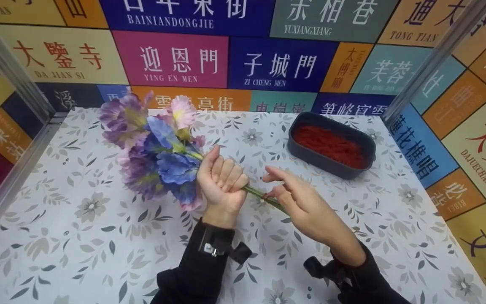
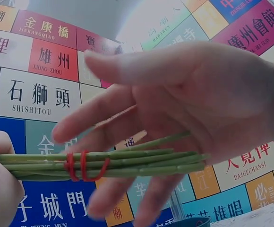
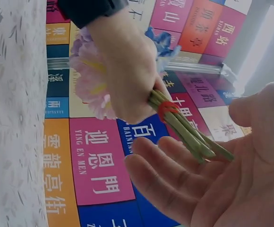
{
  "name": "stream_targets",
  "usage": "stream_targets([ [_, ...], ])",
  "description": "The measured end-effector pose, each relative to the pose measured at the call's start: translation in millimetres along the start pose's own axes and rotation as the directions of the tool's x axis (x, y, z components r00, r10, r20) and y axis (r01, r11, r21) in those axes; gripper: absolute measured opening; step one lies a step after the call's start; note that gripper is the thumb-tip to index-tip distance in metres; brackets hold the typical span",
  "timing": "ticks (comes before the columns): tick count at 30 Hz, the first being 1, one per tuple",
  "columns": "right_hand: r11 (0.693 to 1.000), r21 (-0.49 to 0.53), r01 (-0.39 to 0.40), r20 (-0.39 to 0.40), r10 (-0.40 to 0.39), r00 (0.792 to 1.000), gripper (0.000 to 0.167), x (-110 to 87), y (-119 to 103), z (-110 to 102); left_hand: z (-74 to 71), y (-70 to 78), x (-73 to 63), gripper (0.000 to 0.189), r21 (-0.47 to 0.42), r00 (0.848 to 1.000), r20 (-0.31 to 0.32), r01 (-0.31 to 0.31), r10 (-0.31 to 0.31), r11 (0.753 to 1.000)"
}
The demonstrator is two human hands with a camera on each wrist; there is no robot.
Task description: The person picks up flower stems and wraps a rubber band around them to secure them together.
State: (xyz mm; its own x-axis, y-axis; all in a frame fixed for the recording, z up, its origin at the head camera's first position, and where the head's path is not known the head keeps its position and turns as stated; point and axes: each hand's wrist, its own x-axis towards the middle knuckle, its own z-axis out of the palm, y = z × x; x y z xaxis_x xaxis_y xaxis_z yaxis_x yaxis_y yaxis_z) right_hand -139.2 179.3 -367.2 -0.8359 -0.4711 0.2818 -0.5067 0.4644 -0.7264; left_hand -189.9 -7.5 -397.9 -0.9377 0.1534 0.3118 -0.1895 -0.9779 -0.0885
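A bunch of artificial flowers (image 1: 146, 152), purple, blue and pink, lies to the left in the head view. My left hand (image 1: 224, 179) grips its green stems just below the blooms. Beyond that fist the stems (image 2: 146, 163) stick out to the right, bound by a red tie (image 2: 83, 165) that looped several times around them. Around the cut ends my right hand (image 1: 302, 202) is spread, fingers apart and loosely bent. In the right wrist view, the stem ends reach over the open palm (image 3: 222, 184); whether they touch it I cannot tell.
At the back right of the table stands a dark grey oblong container (image 1: 317, 161) with red shredded material (image 1: 331, 145) inside. A leaf-patterned white cover (image 1: 87, 236) lies over the table. Colourful panels with lettering (image 1: 171, 59) wall the back and sides.
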Motion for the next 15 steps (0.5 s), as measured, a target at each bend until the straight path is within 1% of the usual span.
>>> stream_targets([
  [3,0.996,-0.088,-0.02,0.052,0.025,0.998,0.043,0.7,1.2,7.1,0.5,-0.4,0.0,0.054,0.001,1.0,0.0,0.001,-0.001,1.0],
  [6,0.992,-0.124,-0.038,0.103,0.051,0.993,0.045,1.2,3.5,12.6,1.0,-0.3,0.4,0.054,0.003,1.0,-0.007,-0.005,0.005,1.0],
  [10,0.992,-0.118,-0.046,0.15,0.063,0.987,0.043,2.8,5.3,15.8,1.0,0.6,0.7,0.054,0.015,1.0,-0.019,-0.017,0.017,1.0],
  [12,0.993,-0.104,-0.053,0.17,0.071,0.983,0.038,3.8,5.8,16.3,0.8,1.1,0.8,0.055,0.021,1.0,-0.021,-0.019,0.019,1.0],
  [15,0.992,-0.117,-0.043,0.188,0.064,0.98,0.028,5.1,7.2,16.9,0.6,1.8,1.2,0.055,0.026,1.0,-0.021,-0.018,0.019,0.999],
])
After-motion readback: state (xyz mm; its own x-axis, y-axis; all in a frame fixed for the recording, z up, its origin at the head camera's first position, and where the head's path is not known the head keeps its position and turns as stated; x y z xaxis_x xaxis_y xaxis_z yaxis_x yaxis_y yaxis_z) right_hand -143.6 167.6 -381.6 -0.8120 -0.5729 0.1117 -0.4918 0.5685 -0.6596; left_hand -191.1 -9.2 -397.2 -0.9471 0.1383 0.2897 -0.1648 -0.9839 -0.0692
